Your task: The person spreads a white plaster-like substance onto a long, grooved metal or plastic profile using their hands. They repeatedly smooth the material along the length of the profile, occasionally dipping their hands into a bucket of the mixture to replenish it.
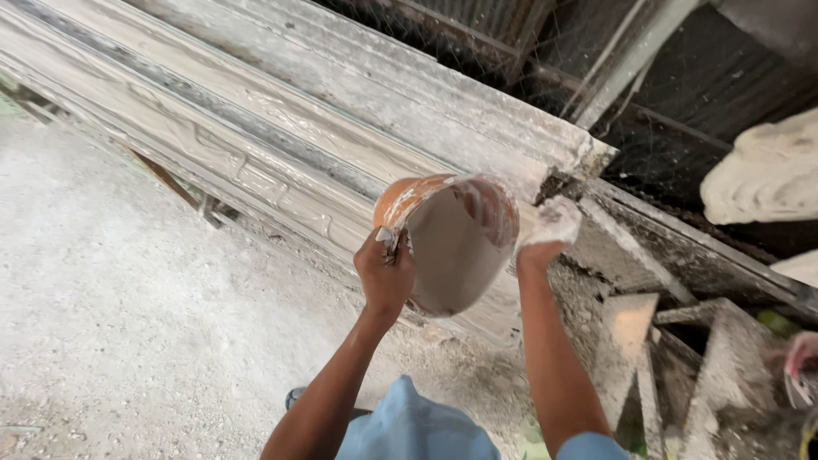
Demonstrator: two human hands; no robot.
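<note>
You hold an orange bowl [447,243] with both hands, tilted on its side so that its open mouth faces toward you. The inside of the bowl is coated with wet grey-white plaster. Your left hand [385,274] is clenched on the left rim of the bowl, with the fingers curled over the edge. Your right hand [548,228] grips the right rim; this hand is covered with white plaster, so I cannot tell the single fingers well.

The bowl is raised in the air, just in front of a long mould [256,145] that runs from the upper left to the middle right. The mould is pale, with raised lines and a wet shining surface. The bowl touches or almost touches its near edge; I cannot tell which.

Below your arms the floor [111,324] is rough and dusty with white powder. At the lower right some grey blocks [673,358] lie near each other. At the far right a white plaster piece [767,175] rests against a dark background.
</note>
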